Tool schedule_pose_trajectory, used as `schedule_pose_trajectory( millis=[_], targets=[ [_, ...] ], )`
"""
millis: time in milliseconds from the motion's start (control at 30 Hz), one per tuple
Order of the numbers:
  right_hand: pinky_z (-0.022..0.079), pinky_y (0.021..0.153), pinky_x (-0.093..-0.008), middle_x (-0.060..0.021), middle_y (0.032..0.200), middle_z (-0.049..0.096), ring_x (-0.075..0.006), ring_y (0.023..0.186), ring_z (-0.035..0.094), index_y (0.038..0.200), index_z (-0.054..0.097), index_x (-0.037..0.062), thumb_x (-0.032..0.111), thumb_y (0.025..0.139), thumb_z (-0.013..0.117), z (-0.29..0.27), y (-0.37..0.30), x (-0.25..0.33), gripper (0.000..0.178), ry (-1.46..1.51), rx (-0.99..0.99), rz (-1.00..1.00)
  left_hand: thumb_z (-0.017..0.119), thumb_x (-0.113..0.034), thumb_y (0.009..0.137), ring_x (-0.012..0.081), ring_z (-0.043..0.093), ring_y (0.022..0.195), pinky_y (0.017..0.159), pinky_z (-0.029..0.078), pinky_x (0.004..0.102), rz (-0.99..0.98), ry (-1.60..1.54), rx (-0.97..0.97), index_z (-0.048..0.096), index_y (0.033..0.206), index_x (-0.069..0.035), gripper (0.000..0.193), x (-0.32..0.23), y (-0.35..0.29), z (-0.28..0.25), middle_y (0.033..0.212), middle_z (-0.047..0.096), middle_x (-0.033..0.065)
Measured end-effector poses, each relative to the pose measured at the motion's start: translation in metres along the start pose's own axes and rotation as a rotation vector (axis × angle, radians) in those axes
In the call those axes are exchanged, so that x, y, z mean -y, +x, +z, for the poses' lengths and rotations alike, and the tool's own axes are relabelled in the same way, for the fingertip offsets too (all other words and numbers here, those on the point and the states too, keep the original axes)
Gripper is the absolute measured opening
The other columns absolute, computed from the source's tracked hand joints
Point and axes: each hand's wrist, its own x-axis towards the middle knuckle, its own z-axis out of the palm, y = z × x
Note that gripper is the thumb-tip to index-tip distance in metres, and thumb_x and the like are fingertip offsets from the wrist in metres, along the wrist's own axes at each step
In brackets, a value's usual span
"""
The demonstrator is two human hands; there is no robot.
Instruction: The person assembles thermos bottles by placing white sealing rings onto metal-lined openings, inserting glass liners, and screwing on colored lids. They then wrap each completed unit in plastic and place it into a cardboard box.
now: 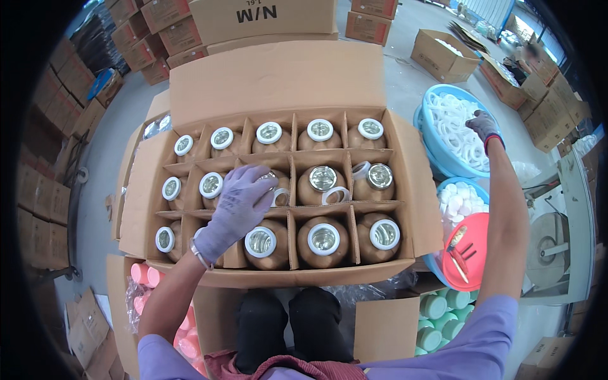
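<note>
An open cardboard box (pixel 278 82) with dividers holds several brown glass jars (pixel 323 244), most fitted with white ring seals at the mouth. My gloved left hand (pixel 237 206) rests over a jar in the middle row, its fingers touching a loose white ring (pixel 280 196). My gloved right hand (pixel 483 125) reaches far right into a blue basin (pixel 434 155) filled with white rings (pixel 459 126), fingers curled among them. Two middle-row jars (pixel 323 180) have rings lying tilted beside the mouth.
A smaller blue tub of white caps (pixel 462 199) and a red lid with tools (pixel 465 250) sit right of the box. Green lids (pixel 440 316) lie lower right, pink lids (pixel 149 275) lower left. Stacked cartons (pixel 161 31) surround the area. A machine (pixel 551 244) stands at far right.
</note>
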Motion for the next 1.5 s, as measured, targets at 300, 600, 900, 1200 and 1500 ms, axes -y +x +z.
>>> schedule_pose_trajectory(
  millis=[300,600,900,1200,1500],
  targets=[
    [0.051,0.087,-0.0360,-0.0092,0.097,0.067,-0.0243,0.094,0.066,0.109,0.070,0.0097,0.021,0.084,0.071,0.006,-0.181,0.176,0.028,0.749,-0.037,-0.947,0.072,-0.025,0.075,0.0250,0.053,0.117,0.109,0.035,0.0453,0.325,0.482,0.356,0.074,0.081,-0.014,0.013,0.018,0.038,0.034,0.115,0.064,0.0054],
    [0.031,0.107,-0.0514,-0.0091,0.121,0.055,-0.0300,0.120,0.047,0.090,0.075,0.0138,0.036,0.073,0.077,0.041,-0.281,0.246,0.028,0.042,-0.108,-0.880,0.054,-0.034,0.094,0.0352,0.066,0.089,0.081,0.051,0.0477,-0.380,0.271,0.239,0.069,0.095,-0.008,0.030,0.042,0.029,0.019,0.093,0.068,0.0171],
    [0.048,0.080,-0.0424,-0.0063,0.092,0.061,-0.0274,0.090,0.058,0.082,0.063,0.0122,0.021,0.078,0.069,0.007,-0.256,0.258,0.012,0.440,-0.350,-0.861,0.052,-0.025,0.093,0.0358,0.070,0.091,0.081,0.055,0.0472,-0.232,0.186,0.390,0.064,0.109,0.000,0.032,0.055,0.015,0.018,0.093,0.070,0.0223],
    [0.047,0.095,-0.0428,-0.0118,0.114,0.059,-0.0284,0.105,0.060,0.096,0.066,0.0079,0.015,0.084,0.063,0.040,-0.274,0.267,0.014,0.214,-0.041,-1.129,0.055,-0.034,0.096,0.0361,0.069,0.085,0.077,0.053,0.0485,-0.191,0.095,0.458,0.041,0.145,-0.010,0.057,0.034,0.015,0.007,0.096,0.069,0.0211],
    [0.039,0.110,-0.0455,-0.0070,0.127,0.058,-0.0268,0.121,0.053,0.107,0.066,0.0101,0.013,0.085,0.063,0.026,-0.262,0.249,0.022,-0.185,-0.189,-1.260,0.064,-0.036,0.088,0.0312,0.058,0.107,0.089,0.049,0.0473,0.001,0.303,0.230,0.056,0.130,-0.010,0.050,0.026,0.020,0.032,0.114,0.059,0.0146]
  ],
)
